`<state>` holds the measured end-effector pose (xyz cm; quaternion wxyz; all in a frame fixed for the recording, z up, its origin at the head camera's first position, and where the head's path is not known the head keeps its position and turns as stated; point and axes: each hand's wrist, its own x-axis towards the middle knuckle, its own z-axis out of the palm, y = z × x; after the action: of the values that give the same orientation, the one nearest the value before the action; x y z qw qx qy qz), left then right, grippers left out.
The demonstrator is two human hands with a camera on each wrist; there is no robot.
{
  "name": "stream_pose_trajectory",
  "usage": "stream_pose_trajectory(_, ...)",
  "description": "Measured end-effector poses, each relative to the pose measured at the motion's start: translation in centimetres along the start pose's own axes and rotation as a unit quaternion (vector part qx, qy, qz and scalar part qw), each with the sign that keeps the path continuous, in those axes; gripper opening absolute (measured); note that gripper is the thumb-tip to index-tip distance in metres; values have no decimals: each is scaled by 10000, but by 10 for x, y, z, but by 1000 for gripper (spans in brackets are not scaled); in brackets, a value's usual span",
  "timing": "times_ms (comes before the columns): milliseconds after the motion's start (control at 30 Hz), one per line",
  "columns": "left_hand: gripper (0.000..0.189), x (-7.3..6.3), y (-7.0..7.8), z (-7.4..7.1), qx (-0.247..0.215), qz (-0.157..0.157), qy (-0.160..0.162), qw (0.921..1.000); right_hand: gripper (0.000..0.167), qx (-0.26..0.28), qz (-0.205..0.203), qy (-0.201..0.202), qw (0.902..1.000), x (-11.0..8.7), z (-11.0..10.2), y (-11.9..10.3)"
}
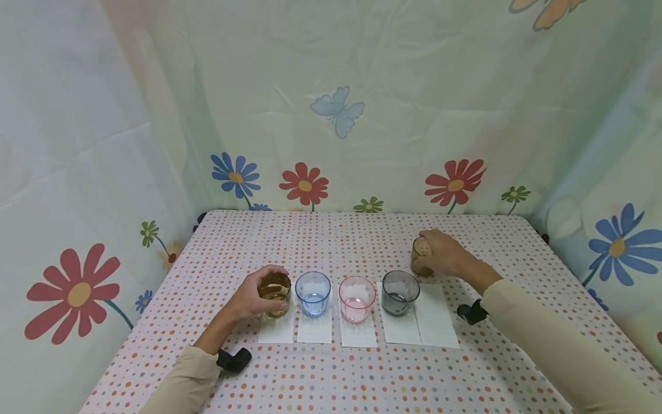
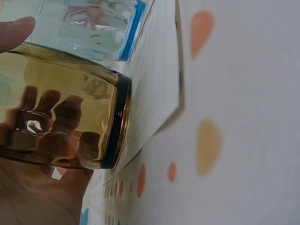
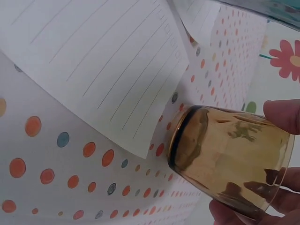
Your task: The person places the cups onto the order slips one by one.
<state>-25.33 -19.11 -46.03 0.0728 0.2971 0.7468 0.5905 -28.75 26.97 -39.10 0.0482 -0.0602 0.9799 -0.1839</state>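
My left hand (image 1: 254,296) grips an amber glass (image 2: 70,105) at the left end of a row, its thumb on the near side and its fingers seen through the far wall. That glass stands upright at a white paper slip (image 1: 276,332). At the right, my right hand (image 1: 443,253) holds a second amber glass (image 3: 229,154) by its upper part, thumb on one side and fingers on the other. Its base is close to the cloth, just beyond the far end of the rightmost lined paper slip (image 3: 112,70).
Between the hands stand a blue glass (image 1: 313,302), a pink-rimmed glass (image 1: 357,299) and a grey glass (image 1: 400,296), each on a paper slip. A dotted cloth (image 1: 331,379) covers the table. Behind hangs a curtain (image 1: 393,115) with flowers and a butterfly.
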Motion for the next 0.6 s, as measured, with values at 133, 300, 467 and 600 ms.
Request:
stream_pose_trajectory(133, 59, 0, 0, 0, 32, -3, 2, 10000, 81, -100, -133, 187, 9997, -5, -3, -1)
stream_pose_trajectory(300, 58, 1, -2, -1, 61, 62, -27, 10000, 78, -86, -276, 359, 9989, -16, -7, -5)
stream_pose_trajectory(467, 58, 1, -1, -1, 33, 12, -44, 10000, 79, 2, -264, 307, 9992, -31, -8, -8)
stream_pose_trajectory(600, 63, 0, 2, -1, 24, -66, -60, 10000, 77, 81, -378, 267, 9989, -44, -8, -9)
